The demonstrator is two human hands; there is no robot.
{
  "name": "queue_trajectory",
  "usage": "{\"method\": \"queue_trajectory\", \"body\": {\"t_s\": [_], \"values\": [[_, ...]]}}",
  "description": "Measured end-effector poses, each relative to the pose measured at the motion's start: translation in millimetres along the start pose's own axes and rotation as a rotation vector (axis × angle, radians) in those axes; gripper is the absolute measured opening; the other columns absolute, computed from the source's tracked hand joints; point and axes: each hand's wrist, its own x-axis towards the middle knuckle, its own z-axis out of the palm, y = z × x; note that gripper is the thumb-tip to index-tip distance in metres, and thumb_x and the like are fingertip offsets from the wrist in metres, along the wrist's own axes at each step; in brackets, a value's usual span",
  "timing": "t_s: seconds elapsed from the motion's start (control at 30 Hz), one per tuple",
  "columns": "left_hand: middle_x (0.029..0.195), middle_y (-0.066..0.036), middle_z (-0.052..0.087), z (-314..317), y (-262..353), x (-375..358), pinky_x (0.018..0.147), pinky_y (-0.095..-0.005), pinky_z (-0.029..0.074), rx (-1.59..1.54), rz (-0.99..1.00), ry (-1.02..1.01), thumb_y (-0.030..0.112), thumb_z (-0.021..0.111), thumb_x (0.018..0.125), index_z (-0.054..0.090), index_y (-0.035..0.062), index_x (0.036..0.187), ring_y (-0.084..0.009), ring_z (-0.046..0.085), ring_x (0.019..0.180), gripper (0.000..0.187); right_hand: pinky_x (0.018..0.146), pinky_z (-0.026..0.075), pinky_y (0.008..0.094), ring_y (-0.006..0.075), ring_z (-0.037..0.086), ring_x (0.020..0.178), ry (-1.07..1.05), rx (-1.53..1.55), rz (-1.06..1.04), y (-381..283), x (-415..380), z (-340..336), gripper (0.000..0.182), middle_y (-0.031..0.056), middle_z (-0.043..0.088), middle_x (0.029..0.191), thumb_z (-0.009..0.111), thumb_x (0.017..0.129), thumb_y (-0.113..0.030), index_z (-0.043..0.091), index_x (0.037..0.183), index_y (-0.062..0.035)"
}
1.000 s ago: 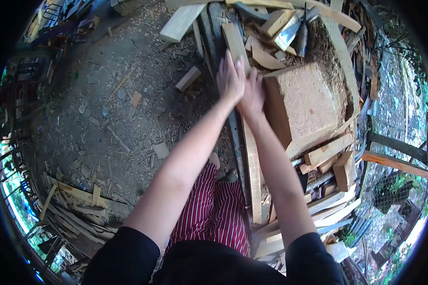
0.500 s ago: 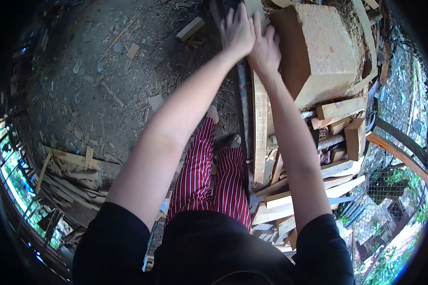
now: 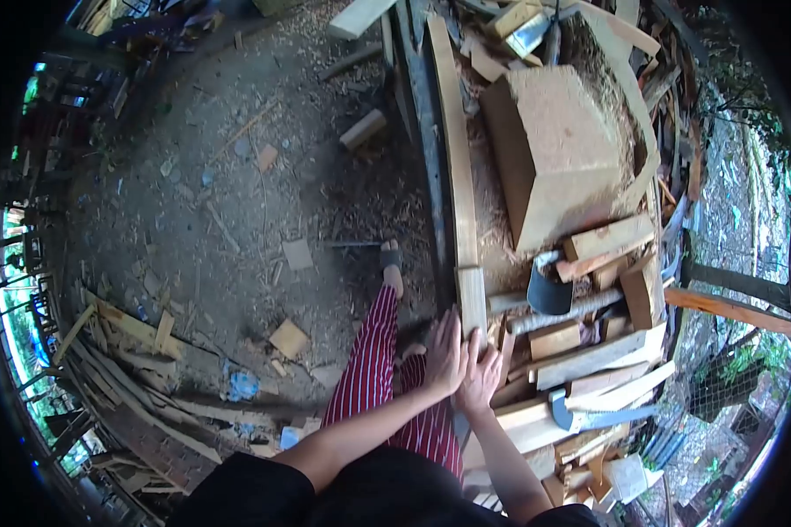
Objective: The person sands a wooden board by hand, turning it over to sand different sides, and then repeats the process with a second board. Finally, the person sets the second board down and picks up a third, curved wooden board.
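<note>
The fingers of the left hand (image 3: 445, 362) lie nearly straight and close together along the left side of a short wooden block (image 3: 471, 294), while those of the right hand (image 3: 481, 376) are bent close in over its near end; the hands meet there, and I can't quite tell from here how far either set wraps around the wood. The block sits lengthwise on the near part of a long plank (image 3: 455, 167), which runs away along the left edge of the worktop (image 3: 494, 230). To the plank's right stands a big squared timber (image 3: 558, 132), with a dark, round-edged blade (image 3: 550, 293) nearer the person, among offcuts (image 3: 613, 235). Closer in, a handsaw (image 3: 608, 416) rests on lighter boards. Over on the left, shavings and scraps litter the floor (image 3: 237, 198).
</note>
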Motion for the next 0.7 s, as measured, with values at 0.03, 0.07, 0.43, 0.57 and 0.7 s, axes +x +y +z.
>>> {"method": "queue_trajectory", "body": {"t_s": [0.03, 0.07, 0.43, 0.57, 0.7], "values": [[0.146, -0.029, 0.027, 0, -1, 11, 0.113, -0.0512, 0.022, 0.004, 0.009, 0.006, 0.025, 0.045, 0.094, 0.023, -0.01, 0.142, -0.043, 0.028, 0.136, 0.064, 0.081, 0.045, 0.0412, 0.0334, 0.05, 0.093, -0.012, 0.005, -0.018, -2, 11, -3, 0.061, 0.0192, 0.048, 0.105, 0.053, 0.087, -0.026, 0.038, 0.143, -0.0061], [0.146, -0.03, 0.027, -1, -2, 20, 0.113, -0.0507, 0.023, -0.038, -0.001, 0.043, 0.024, 0.044, 0.094, 0.022, -0.0095, 0.143, -0.0429, 0.028, 0.136, 0.064, 0.079, 0.045, 0.0415, 0.0329, 0.05, 0.09, -0.032, 0.009, -0.03, -4, 20, -7, 0.06, 0.0184, 0.048, 0.103, 0.052, 0.087, -0.023, 0.038, 0.143, -0.0063], [0.151, -0.018, 0.028, -103, -24, 337, 0.112, -0.0571, 0.017, 0.149, 0.227, 0.313, 0.028, 0.039, 0.098, 0.021, 0.0012, 0.148, -0.0381, 0.02, 0.141, 0.06, 0.056, 0.056, 0.0323, 0.0305, 0.056, 0.094, 0.365, -0.153, -0.106, -76, 348, -44, 0.066, 0.0141, 0.053, 0.104, 0.055, 0.086, -0.024, 0.03, 0.147, -0.0173], [0.153, -0.012, 0.027, -142, -26, 438, 0.113, -0.0589, 0.013, 0.201, 0.115, 0.236, 0.031, 0.035, 0.098, 0.022, 0.0041, 0.148, -0.0335, 0.017, 0.143, 0.058, 0.08, 0.052, 0.0398, 0.0345, 0.052, 0.104, 0.378, -0.154, -0.22, -91, 453, -38, 0.065, 0.0195, 0.05, 0.116, 0.054, 0.088, -0.019, 0.028, 0.147, -0.0144], [0.154, -0.011, 0.026, -154, -22, 474, 0.112, -0.0615, 0.012, 0.147, 0.07, 0.185, 0.034, 0.035, 0.098, 0.023, 0.0056, 0.147, -0.0329, 0.017, 0.144, 0.058, 0.083, 0.05, 0.0436, 0.0363, 0.05, 0.105, 0.321, 0.038, -0.082, -106, 471, -57, 0.064, 0.0199, 0.048, 0.119, 0.055, 0.087, -0.025, 0.029, 0.145, -0.0196]]}}
